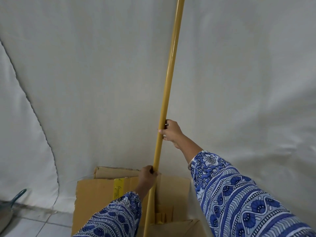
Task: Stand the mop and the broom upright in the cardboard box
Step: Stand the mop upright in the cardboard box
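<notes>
In the head view, both hands were wrapped around one long yellow pole (166, 93), which rose nearly upright from the 6 o'clock edge, leaning slightly toward 1 o'clock, and ran out of frame at the top. The right hand (171, 132), just right of centre, had its fingers curled closed around the shaft; the left hand (147, 175), at about 6 o'clock from it, gripped lower down, level with the far flap of the cardboard box (95, 202). The box sat open at the bottom of the view against a white cloth backdrop (85, 82).

The step in hand looked like lowering this handle into the box. Whether it belonged to the mop or the broom could not be told, since its head was hidden below the frame, as was any second tool. The next move probably called for seating the lower end on the box floor, resting the shaft against a wall or corner so it would not tip, and only then loosening both grips.

The pole looked smooth, glossy, straight and rigid, mustard in colour.
</notes>
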